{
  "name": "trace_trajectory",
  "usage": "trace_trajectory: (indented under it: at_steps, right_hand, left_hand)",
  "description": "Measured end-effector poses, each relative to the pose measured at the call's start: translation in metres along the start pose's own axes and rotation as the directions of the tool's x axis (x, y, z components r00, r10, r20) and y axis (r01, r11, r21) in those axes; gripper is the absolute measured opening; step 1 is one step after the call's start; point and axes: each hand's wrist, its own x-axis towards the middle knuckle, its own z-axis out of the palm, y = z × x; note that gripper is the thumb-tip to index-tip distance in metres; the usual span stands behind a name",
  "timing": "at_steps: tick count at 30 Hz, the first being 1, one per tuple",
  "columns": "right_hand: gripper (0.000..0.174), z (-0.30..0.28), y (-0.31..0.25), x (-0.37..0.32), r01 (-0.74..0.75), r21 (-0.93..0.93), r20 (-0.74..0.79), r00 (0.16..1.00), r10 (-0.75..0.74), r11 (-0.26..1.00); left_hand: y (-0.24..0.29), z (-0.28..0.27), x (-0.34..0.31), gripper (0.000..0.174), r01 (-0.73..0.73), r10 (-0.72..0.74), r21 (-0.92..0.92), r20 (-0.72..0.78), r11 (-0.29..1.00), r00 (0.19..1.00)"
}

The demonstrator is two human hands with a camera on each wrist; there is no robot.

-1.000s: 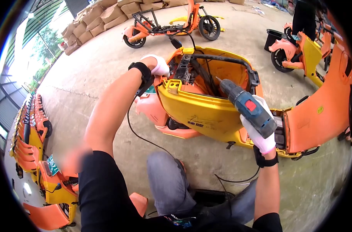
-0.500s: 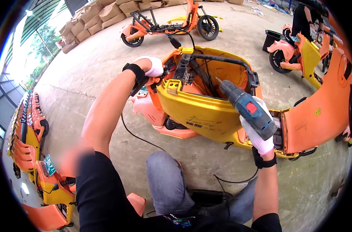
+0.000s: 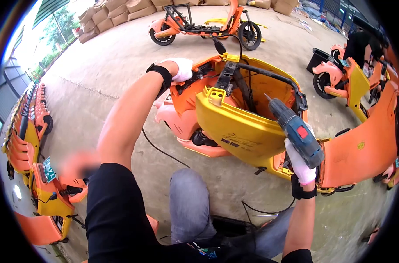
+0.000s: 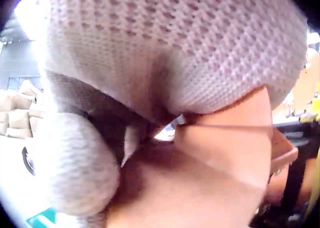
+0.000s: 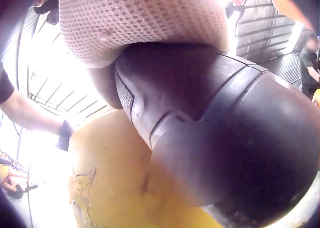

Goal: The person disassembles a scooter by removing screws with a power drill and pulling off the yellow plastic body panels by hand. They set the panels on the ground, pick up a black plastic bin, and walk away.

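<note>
My gloved left hand (image 3: 182, 70) grips the edge of an orange plastic panel (image 3: 184, 98) at the tail end of a scooter. Close up in the left wrist view, the knit-gloved fingers and thumb (image 4: 82, 163) wrap over the orange panel (image 4: 200, 173). A gap shows between this panel and the yellow side body (image 3: 239, 131). My gloved right hand (image 3: 298, 164) holds a blue cordless drill (image 3: 296, 131) by its grip, bit pointing up and left over the open seat compartment (image 3: 269, 103). The dark drill base (image 5: 200, 97) fills much of the right wrist view.
A black cable (image 3: 160, 151) runs across the floor. An orange front panel (image 3: 361, 147) rises at right. Behind stand a stripped scooter (image 3: 208, 28), cardboard boxes (image 3: 116, 15) and a black bin (image 3: 318, 59). Parked scooters (image 3: 26, 136) line the left; a person (image 3: 366, 46) bends at far right.
The left hand has drawn the orange tail panel away from the yellow body, widening the gap. The drill stays held over the compartment. The whole scene has shifted rightward in view.
</note>
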Motion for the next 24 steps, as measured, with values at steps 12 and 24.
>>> trace_trajectory:
  at_steps: [12, 24]
  right_hand:
    - [0.043, 0.001, 0.01, -0.003, -0.052, -0.124, 0.014, 0.998, 0.054, 0.991]
    - [0.042, -0.005, 0.002, 0.0, -0.064, -0.174, 0.018, 0.998, 0.068, 0.983]
  left_hand:
    - [0.014, -0.03, -0.012, 0.027, -0.003, 0.006, -0.035, 0.075, 0.999, 0.997]
    - [-0.042, 0.019, 0.0, 0.041, -0.035, 0.02, -0.05, -0.267, 0.998, 0.964]
